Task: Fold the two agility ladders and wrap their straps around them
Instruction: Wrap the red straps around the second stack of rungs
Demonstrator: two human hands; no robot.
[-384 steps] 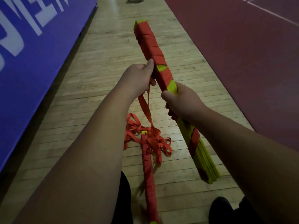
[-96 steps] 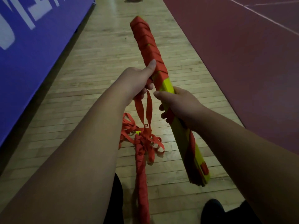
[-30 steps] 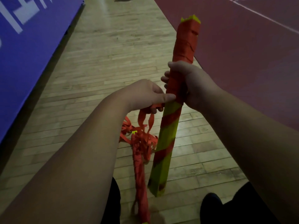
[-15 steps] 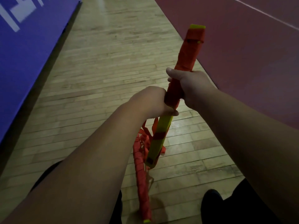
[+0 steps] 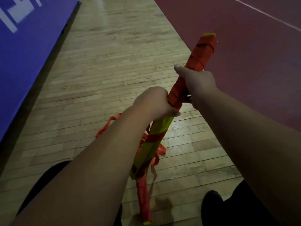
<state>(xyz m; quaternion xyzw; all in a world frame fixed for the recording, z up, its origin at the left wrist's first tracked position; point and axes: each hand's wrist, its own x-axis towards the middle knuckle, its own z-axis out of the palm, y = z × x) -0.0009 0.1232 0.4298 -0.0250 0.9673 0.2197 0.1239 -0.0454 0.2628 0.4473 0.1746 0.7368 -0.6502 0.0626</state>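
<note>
I hold a folded agility ladder (image 5: pixel 202 53), a bundle of yellow-green rungs wound with red strap, tilted steeply with its top end up and to the right. My right hand (image 5: pixel 197 82) grips the wrapped upper part. Just below it my left hand (image 5: pixel 154 103) grips the bundle where the red winding ends and bare yellow-green rungs (image 5: pixel 151 144) show. Loose red strap (image 5: pixel 156 154) hangs around the lower end. A second ladder (image 5: pixel 144 198), fully wrapped in red, lies on the floor beneath, partly hidden by my left forearm.
The wooden floor (image 5: pixel 105 62) runs ahead in a strip. A blue padded wall (image 5: pixel 24 46) with white lettering borders it on the left; a dark red court surface (image 5: pixel 252 46) with a white line lies on the right. My dark shoe (image 5: pixel 211 203) is at bottom right.
I have swung the held ladder from lying forward to steeply upright, and my right hand moved above my left. In the last half second the hands stayed put while the view shifted slightly.
</note>
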